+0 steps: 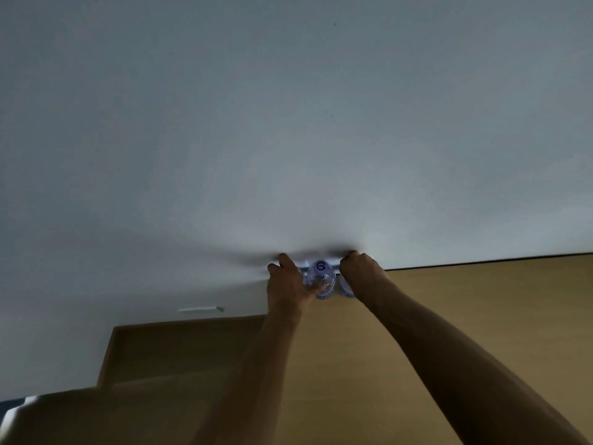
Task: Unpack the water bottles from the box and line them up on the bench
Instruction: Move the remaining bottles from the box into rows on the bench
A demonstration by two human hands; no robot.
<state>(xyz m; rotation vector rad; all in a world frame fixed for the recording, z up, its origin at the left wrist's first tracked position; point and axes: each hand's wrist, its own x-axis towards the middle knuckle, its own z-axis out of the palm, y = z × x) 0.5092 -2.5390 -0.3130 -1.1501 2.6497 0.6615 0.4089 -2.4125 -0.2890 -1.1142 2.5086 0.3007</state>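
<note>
both arms reach to the far edge of the wooden tabletop by the wall. the left hand curls round one water bottle; the right hand curls round another bottle. a capped bottle marked 6 stands between them. the row looks underway; the box sits near, contents unseen.

Both bare arms are stretched straight out ahead, side by side. The left hand has its fingers curled with one finger poking up. The right hand is balled up, knuckles forward, just to the right of it.
</note>
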